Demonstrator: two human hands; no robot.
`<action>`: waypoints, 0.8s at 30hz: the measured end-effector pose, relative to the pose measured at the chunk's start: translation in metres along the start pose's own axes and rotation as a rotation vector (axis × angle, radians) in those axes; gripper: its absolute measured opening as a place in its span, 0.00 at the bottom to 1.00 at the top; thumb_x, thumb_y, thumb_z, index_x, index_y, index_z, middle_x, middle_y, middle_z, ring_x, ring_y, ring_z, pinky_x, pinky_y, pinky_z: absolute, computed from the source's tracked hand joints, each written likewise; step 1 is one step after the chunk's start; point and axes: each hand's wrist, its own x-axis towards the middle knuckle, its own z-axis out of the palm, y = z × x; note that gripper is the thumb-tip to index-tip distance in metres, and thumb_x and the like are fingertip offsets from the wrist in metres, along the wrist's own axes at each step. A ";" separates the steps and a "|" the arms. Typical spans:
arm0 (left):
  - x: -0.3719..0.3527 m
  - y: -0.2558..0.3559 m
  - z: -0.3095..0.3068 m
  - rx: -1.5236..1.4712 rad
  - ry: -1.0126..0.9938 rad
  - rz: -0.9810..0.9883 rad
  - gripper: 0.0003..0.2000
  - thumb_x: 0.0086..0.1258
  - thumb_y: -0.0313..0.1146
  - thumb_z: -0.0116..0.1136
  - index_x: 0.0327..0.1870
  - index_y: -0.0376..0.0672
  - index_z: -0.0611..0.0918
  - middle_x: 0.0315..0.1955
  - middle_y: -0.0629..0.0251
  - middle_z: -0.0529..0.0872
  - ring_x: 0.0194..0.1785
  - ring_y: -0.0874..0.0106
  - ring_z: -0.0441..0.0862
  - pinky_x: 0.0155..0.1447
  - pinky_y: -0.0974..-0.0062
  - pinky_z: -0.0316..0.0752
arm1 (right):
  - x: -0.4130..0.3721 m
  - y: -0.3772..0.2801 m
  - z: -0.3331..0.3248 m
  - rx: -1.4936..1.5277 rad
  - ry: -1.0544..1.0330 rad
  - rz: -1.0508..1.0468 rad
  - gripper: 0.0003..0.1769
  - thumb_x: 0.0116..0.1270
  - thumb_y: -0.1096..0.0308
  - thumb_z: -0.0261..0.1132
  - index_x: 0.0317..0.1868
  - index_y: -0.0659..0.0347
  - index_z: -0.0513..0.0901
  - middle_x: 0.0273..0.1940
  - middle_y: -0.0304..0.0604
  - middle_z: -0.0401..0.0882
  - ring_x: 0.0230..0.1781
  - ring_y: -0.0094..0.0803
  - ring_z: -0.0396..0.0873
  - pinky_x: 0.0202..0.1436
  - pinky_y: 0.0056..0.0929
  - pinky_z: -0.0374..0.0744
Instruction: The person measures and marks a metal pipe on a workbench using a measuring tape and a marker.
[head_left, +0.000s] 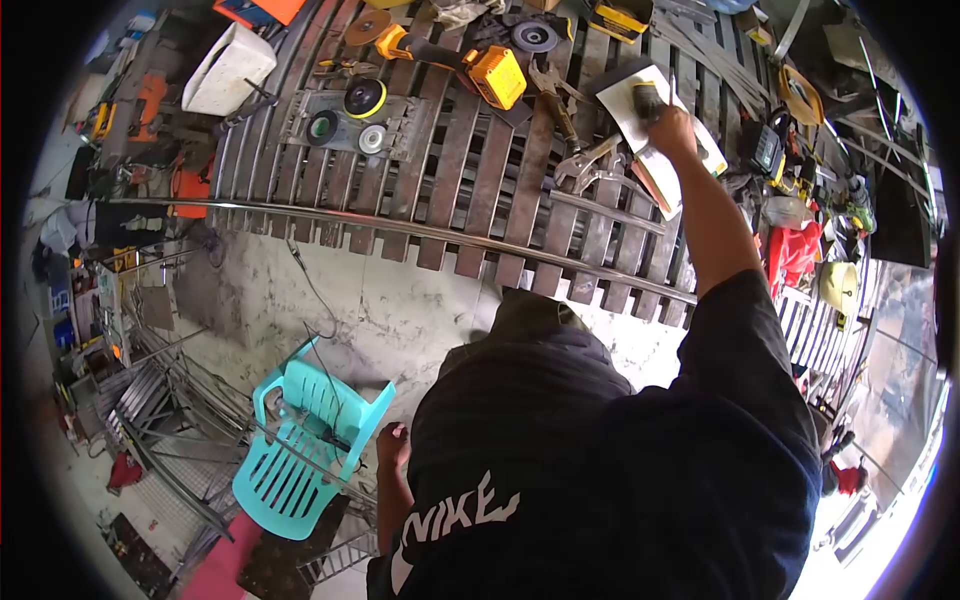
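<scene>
The right hand (672, 125) reaches far over the slatted metal worktop (450, 170) and grips a brush (648, 97). The brush rests on a white sheet (625, 100) just beside some pliers (590, 165). The left hand (393, 445) hangs low near a blue-green chair (300, 450), fingers curled into a fist. The black shirt (600, 470) says NIKE in white letters. A yellow power tool (480, 65) lies nearby; its label is too small to read.

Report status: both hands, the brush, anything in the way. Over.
Right hand shut on brush, over white sheet on slatted bench. Left hand down at side by teal chair, grip unclear. Locking pliers lie beside sheet.
</scene>
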 end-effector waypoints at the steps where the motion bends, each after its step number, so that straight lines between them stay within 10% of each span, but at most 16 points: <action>1: 0.002 0.009 -0.008 -0.016 -0.004 0.000 0.13 0.78 0.37 0.65 0.55 0.39 0.91 0.55 0.48 0.93 0.61 0.49 0.90 0.64 0.55 0.84 | 0.005 0.001 -0.005 -0.086 -0.006 -0.035 0.22 0.73 0.52 0.72 0.59 0.56 0.91 0.54 0.63 0.91 0.57 0.58 0.90 0.60 0.52 0.88; 5: 0.031 -0.003 -0.011 -0.286 -0.017 -0.022 0.17 0.77 0.39 0.70 0.59 0.38 0.90 0.55 0.50 0.94 0.59 0.53 0.92 0.62 0.59 0.85 | 0.016 0.035 -0.063 0.015 0.290 0.069 0.14 0.74 0.58 0.72 0.54 0.53 0.93 0.47 0.57 0.94 0.50 0.58 0.92 0.56 0.51 0.89; 16: 0.127 0.017 -0.117 0.155 -0.002 0.190 0.15 0.76 0.37 0.65 0.57 0.41 0.91 0.53 0.49 0.95 0.60 0.49 0.91 0.65 0.56 0.84 | -0.052 0.063 -0.175 -0.028 0.749 -0.133 0.12 0.80 0.56 0.70 0.58 0.43 0.91 0.47 0.50 0.94 0.49 0.56 0.92 0.55 0.51 0.89; 21: 0.154 0.003 -0.144 0.185 0.058 0.301 0.15 0.75 0.37 0.67 0.55 0.39 0.91 0.52 0.49 0.95 0.58 0.49 0.92 0.64 0.57 0.85 | -0.070 0.025 -0.120 -0.070 0.225 0.063 0.20 0.78 0.49 0.72 0.67 0.38 0.90 0.63 0.53 0.90 0.59 0.49 0.91 0.63 0.44 0.89; 24: 0.161 0.004 -0.144 0.209 0.031 0.361 0.14 0.75 0.37 0.67 0.55 0.38 0.91 0.52 0.49 0.94 0.57 0.49 0.92 0.63 0.57 0.85 | -0.076 -0.005 -0.074 -0.089 0.140 0.092 0.45 0.70 0.33 0.72 0.78 0.51 0.79 0.69 0.54 0.86 0.71 0.50 0.84 0.73 0.51 0.83</action>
